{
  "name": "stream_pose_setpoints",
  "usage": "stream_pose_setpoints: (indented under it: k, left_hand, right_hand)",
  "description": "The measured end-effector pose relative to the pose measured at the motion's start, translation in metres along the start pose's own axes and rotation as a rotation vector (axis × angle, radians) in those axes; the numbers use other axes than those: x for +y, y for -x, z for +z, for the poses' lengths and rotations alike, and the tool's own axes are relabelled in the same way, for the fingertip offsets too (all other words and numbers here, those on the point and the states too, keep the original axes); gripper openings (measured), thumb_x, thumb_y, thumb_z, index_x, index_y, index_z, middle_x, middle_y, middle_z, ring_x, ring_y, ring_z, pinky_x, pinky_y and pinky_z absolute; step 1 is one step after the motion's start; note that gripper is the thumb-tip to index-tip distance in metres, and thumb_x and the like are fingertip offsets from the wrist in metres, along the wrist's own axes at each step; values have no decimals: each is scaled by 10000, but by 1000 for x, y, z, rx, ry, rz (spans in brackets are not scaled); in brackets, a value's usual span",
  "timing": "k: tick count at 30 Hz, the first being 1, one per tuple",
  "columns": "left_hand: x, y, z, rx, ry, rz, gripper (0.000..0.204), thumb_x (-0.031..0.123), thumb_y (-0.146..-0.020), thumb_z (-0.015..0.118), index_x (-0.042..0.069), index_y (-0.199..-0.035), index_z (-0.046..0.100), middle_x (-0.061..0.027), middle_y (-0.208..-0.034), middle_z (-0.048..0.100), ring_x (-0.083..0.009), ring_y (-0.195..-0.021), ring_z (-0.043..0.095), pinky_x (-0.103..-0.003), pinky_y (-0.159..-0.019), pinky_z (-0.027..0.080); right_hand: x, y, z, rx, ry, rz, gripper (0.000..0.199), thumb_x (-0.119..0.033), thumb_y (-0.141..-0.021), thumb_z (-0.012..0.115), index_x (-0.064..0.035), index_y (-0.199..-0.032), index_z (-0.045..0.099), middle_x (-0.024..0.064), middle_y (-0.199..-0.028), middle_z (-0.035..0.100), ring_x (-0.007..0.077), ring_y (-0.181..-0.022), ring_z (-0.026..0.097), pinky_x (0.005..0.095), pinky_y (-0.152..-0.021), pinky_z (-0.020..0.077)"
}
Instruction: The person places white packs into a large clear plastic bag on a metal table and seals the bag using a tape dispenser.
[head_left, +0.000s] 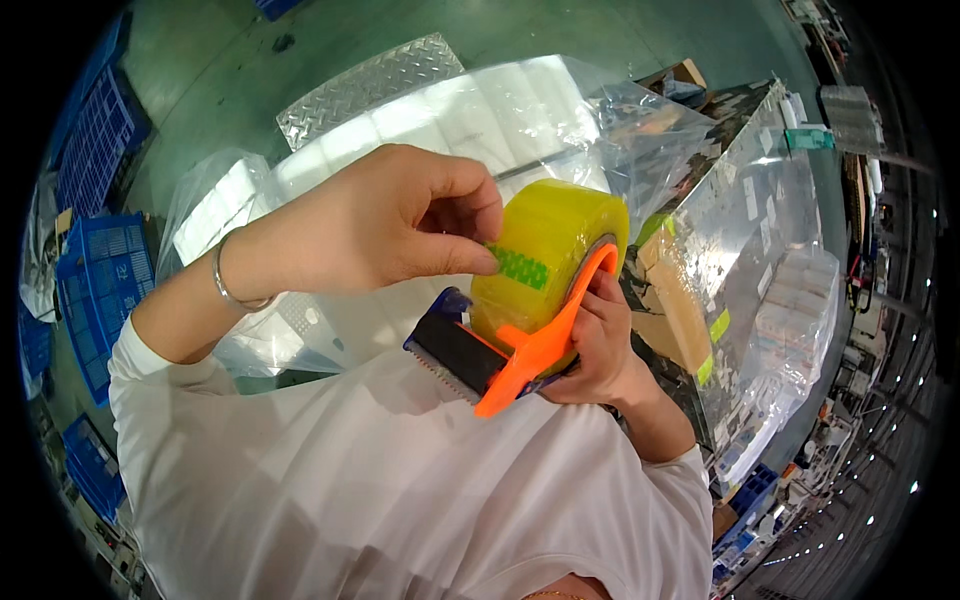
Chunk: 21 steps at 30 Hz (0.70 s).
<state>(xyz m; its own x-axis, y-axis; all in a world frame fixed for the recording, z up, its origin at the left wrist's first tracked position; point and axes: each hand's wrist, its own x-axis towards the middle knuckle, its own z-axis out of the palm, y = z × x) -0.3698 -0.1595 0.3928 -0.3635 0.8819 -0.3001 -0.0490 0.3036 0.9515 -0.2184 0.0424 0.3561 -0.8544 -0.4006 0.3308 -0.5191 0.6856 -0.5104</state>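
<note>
My right hand point(608, 345) is wrapped round an orange tape dispenser point(545, 350) with a dark roller and a toothed cutting edge at its near left end. A thick roll of clear yellowish packing tape point(545, 225) sits on the dispenser. Green printing marks a tab point(522, 268) on the roll's left side. My left hand point(405, 215), with a silver bangle at the wrist, comes in from the left. Its thumb and curled fingers pinch at the edge of that green tab. The fingertips partly hide the tape's end.
Behind my hands lie white stacked packs in clear plastic film point(470, 110), with a metal tread plate point(370, 85) beyond. At right stands a worn table point(735, 200) with a cardboard piece point(675, 300) and wrapped packs point(795, 315). Blue crates point(105, 270) stand at left.
</note>
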Motion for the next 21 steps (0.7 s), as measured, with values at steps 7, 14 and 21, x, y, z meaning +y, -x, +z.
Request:
stream_pose_setpoints:
  k: [7,14,21]
  left_hand:
    - [8,9,3,63,-386,419,76,18,-774,614,18,-798,542,-65,-770,581,-133,-730,556,-238,-667,448]
    - [-2,6,19,79,105,340,257,-37,-743,588,15,-992,547,-80,-820,577,-167,-784,558,-259,-723,434]
    - [-4,11,24,183,-383,712,203,-62,-633,633,17,-818,665,-72,-695,536,-203,-625,514,-292,-536,399]
  right_hand:
    - [0,-2,-9,0,-94,77,453,-173,-497,757,-8,-849,523,156,-870,623,309,-760,606,373,-735,427]
    - [4,9,-4,82,-62,73,473,-196,-495,761,4,-844,514,171,-873,613,337,-776,595,417,-751,425]
    - [9,16,-10,30,19,63,525,-250,-446,742,22,-853,550,172,-857,602,358,-757,580,438,-774,423]
